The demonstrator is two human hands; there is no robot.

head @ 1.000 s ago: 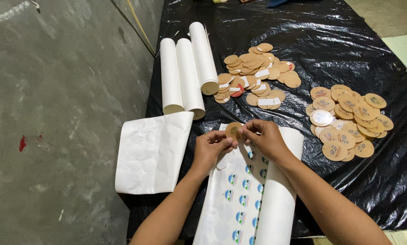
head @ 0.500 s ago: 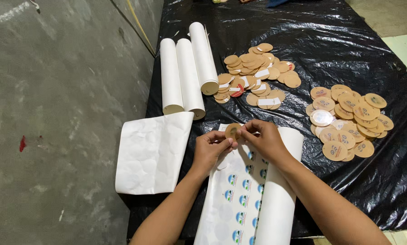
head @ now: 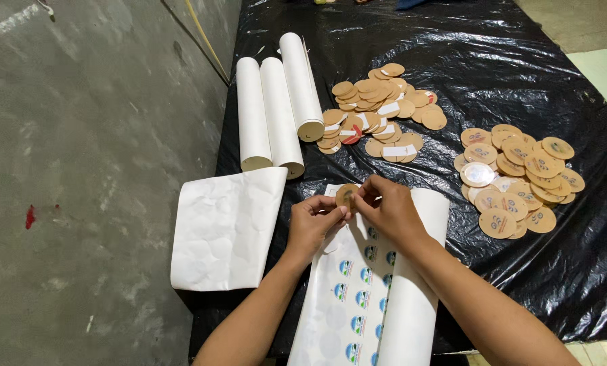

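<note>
My left hand and my right hand meet over a small round brown disc, pinching it between their fingertips. Both hands hover above a white sticker sheet with round blue-and-white stickers, curled at its right side. Black plastic sheeting covers the work surface under it all.
Three white paper rolls lie at the back left. A pile of plain brown discs sits behind my hands, and a pile of stickered discs lies to the right. A used white backing sheet overhangs the left edge. Grey concrete floor is left.
</note>
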